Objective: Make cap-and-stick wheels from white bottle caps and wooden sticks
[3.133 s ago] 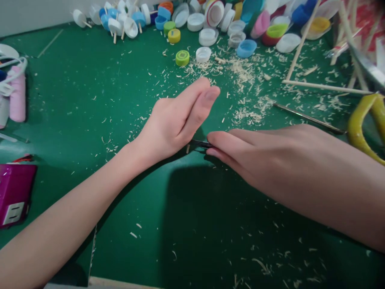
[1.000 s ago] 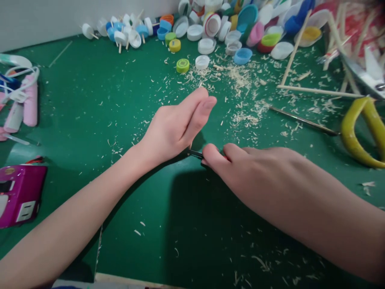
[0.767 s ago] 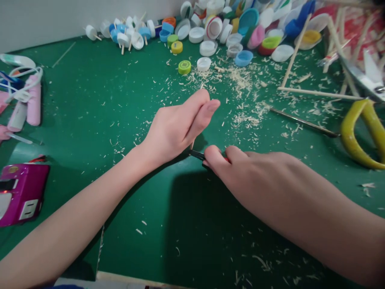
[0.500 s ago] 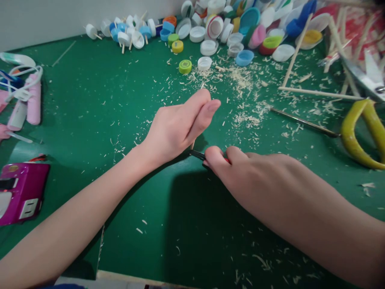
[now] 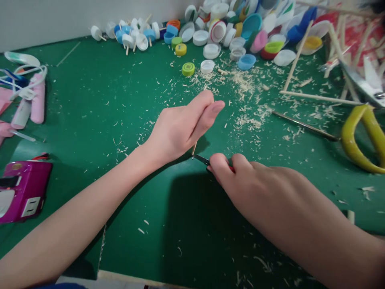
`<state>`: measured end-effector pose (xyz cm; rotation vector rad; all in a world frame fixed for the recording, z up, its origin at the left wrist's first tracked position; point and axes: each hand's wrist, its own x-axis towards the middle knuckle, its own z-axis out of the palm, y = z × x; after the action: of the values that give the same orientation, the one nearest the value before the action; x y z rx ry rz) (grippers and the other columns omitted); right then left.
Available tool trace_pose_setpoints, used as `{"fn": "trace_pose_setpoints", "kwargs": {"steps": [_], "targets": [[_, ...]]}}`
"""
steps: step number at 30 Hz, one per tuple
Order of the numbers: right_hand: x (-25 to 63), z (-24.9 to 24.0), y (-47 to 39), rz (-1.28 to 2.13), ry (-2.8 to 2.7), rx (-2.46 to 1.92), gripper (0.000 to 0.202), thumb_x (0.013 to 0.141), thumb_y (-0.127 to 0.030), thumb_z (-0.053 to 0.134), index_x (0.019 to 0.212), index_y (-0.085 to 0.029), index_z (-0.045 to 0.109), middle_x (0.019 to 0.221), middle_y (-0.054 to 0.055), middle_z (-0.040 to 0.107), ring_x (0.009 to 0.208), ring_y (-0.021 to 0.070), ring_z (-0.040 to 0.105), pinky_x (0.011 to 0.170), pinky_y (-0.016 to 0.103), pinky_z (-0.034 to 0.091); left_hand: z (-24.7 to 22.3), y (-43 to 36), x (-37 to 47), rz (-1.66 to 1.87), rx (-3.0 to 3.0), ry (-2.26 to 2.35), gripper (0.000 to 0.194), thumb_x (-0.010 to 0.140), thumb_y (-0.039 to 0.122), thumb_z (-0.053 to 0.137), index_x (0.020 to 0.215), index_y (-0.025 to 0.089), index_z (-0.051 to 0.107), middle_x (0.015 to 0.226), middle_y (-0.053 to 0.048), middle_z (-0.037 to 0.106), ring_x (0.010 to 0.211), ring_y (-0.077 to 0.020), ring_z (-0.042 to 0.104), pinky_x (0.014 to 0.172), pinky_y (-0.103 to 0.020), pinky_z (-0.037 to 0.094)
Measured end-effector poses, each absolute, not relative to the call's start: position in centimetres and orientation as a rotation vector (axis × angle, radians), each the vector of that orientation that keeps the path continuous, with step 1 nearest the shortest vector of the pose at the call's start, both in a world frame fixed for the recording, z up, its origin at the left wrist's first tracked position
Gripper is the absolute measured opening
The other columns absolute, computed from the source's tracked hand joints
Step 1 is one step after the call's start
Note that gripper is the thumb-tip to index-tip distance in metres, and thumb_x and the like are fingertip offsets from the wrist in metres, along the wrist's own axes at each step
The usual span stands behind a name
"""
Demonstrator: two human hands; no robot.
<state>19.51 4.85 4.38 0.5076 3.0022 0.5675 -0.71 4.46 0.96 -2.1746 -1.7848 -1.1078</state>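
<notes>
My left hand is closed around a thin wooden stick; only its lower end shows below the fist, pointing down at the green tabletop. Closed on a knife with a dark blade and a bit of red on the handle, my right hand is just to the right. The blade's tip is beside the stick's end; whether they touch I cannot tell. Most of the knife handle is hidden in my fingers. Pale wood shavings are scattered over the table beyond my hands.
Many plastic bottle caps are heaped at the back. Yellow-handled scissors and joined wooden sticks lie at the right. On the left are a magenta box with sockets, pink tools and a white cable.
My right hand has moved slightly down and right with the knife, so more of the stick's end shows. My left hand keeps its grip. The whole view has shifted a little.
</notes>
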Motion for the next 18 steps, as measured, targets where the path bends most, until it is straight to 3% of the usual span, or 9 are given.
{"fn": "trace_pose_setpoints", "kwargs": {"steps": [5,18], "targets": [[19.7,5.1,6.3,0.376,3.079,0.44,0.043,0.075,0.003,0.042,0.112,-0.012,0.059,0.066,-0.002,0.051,0.046,0.0134,0.055,0.047,0.025,0.019,1.0,4.4,-0.8,-1.129,-2.203,-1.795,0.056,0.109,0.051,0.008,0.081,0.024,0.049,0.055,0.006,0.053,0.043,-0.0087,0.053,0.046,-0.024,0.038],[19.3,5.4,7.1,0.45,3.079,0.473,0.041,0.078,0.004,0.035,0.106,-0.015,0.057,0.06,-0.005,0.035,0.041,0.0135,0.041,0.048,0.026,0.011,1.1,4.6,-0.8,-1.218,-2.246,-1.873,0.05,0.11,0.045,0.017,0.085,0.023,0.054,0.058,0.005,0.052,0.044,-0.0079,0.051,0.049,-0.023,0.04]]}}
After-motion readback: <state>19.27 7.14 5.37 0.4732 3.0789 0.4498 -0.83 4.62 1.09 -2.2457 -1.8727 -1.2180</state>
